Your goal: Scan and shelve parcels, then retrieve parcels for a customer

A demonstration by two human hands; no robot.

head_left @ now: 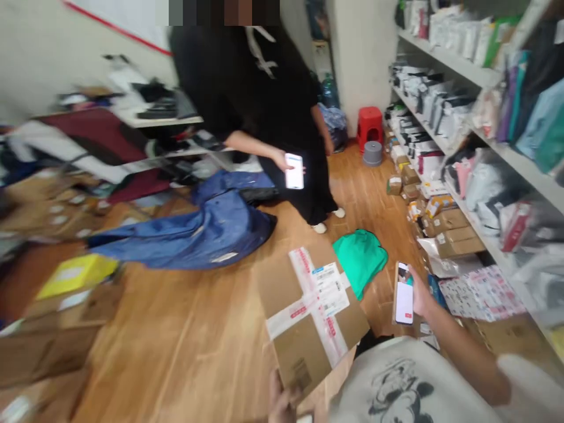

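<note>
Box was just left of the phone, label up — probably for reading; left hand clamped on its near end. Right hand wrapped round the phone — screen up, likely for easy viewing.

Pale walls and shelves edge a brown floor.
</note>
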